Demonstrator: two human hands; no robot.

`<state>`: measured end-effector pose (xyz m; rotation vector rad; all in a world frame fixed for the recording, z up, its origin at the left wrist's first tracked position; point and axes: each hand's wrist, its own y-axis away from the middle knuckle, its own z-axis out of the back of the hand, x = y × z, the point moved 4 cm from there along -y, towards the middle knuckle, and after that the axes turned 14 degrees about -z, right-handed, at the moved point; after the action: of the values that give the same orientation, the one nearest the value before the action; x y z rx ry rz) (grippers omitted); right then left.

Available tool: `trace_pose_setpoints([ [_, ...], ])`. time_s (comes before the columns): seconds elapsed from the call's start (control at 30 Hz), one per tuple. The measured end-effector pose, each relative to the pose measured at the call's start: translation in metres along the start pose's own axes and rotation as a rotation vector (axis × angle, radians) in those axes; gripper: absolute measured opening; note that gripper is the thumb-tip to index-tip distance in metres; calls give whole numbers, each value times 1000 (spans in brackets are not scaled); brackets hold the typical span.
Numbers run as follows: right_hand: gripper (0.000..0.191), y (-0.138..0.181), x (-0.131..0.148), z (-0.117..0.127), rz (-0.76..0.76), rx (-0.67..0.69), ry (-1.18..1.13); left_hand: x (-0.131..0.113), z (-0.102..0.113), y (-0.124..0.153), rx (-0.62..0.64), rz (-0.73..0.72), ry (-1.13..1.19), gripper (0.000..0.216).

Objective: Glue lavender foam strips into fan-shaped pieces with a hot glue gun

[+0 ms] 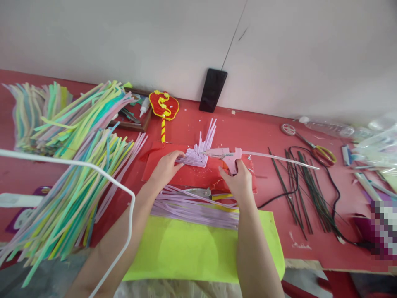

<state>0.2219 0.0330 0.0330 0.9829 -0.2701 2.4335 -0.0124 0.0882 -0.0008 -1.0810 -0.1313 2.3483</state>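
My right hand is wrapped round the grip of a pink hot glue gun, with a long glue stick poking out of its back. The gun's nozzle points left, at a lilac piece of pipe cleaners bent into nested angles. My left hand pinches the left end of that piece between thumb and fingers. Beneath it lies a red board. Loose lilac pipe cleaners lie just in front of the board, partly over a lime-green sheet. Scissors or pliers among them are partly hidden.
Big bundles of coloured pipe cleaners fill the left. A red and yellow fan lies behind, near a phone leaning on the wall. Dark green stems, a black cable and scissors are at right. A white tube crosses the left foreground.
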Motion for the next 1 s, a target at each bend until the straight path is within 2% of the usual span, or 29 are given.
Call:
trace_pose_setpoints([
  [1.0,32,1,0,0,19,-10,9,2,-1,1,-4,-1,3,26],
])
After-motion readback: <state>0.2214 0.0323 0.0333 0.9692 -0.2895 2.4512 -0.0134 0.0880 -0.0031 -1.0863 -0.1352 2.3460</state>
